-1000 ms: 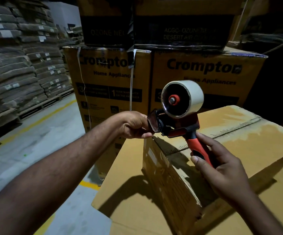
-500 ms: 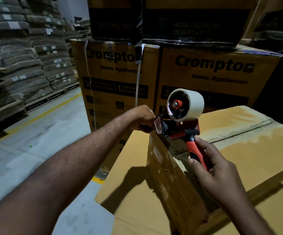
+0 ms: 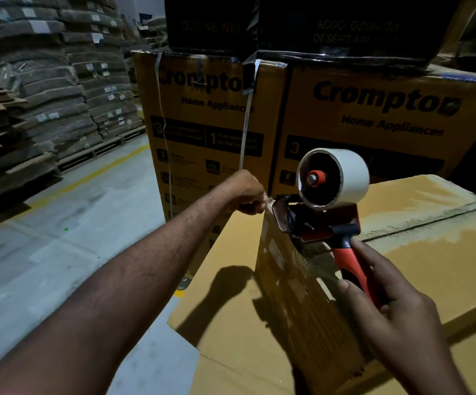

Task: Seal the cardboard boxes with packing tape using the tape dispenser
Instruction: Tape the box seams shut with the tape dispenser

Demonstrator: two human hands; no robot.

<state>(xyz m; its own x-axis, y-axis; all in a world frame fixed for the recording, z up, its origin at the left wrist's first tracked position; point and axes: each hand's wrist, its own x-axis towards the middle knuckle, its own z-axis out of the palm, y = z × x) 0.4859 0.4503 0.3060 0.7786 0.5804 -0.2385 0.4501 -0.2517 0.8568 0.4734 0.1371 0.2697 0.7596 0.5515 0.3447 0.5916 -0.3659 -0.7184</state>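
My right hand (image 3: pixel 396 306) gripped the tape dispenser (image 3: pixel 333 226) by its handle. My left hand (image 3: pixel 246 192), beside its mouth, pinched the tape end (image 3: pixel 268 201) over the cardboard box (image 3: pixel 445 252) corner.

Red-handled tape dispenser (image 3: pixel 326 222), white roll (image 3: pixel 348 178), at top edge of cardboard box (image 3: pixel 430 258)

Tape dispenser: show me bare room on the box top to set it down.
Bare cardboard lies on the box top right of the right hand, between the centre seam and the near edge; a strip runs beyond the seam to the Crompton cartons. The left corner is crowded: the tape dispenser head and the left hand pinching the tape end.
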